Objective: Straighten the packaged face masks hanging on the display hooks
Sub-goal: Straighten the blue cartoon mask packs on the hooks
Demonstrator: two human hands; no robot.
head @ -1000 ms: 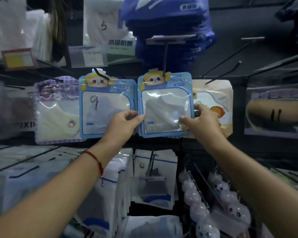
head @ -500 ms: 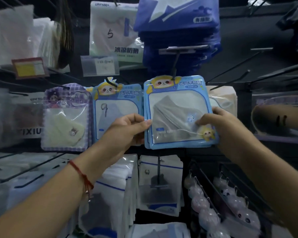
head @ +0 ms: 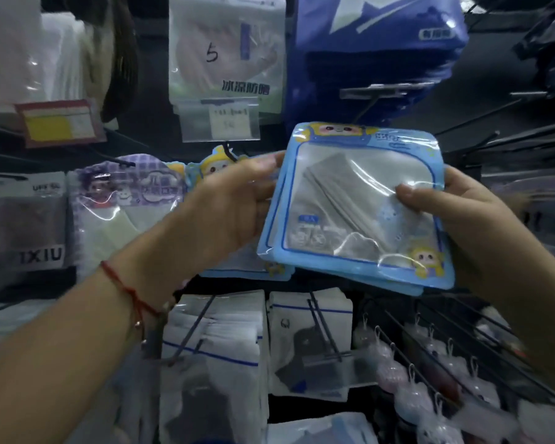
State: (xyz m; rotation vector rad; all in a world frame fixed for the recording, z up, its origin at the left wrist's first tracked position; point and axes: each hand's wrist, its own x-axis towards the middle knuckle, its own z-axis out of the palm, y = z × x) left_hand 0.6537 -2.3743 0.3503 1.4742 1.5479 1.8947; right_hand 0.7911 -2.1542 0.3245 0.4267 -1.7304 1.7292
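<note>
Blue mask packs tilt, gripped between both hands: left beside, right thumb on front.

We see a small stack of light-blue mask packets tilted clockwise, cartoon face at the top edge, a grey mask behind the clear window; behind its left edge hangs a matching packet, mostly hidden; a purple-checked packet hangs further left.

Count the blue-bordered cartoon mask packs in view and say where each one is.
2 distinct spots: a stack of blue packs gripped between the left hand and right hand, and one blue pack hanging behind the left hand. More may be hidden.
</note>
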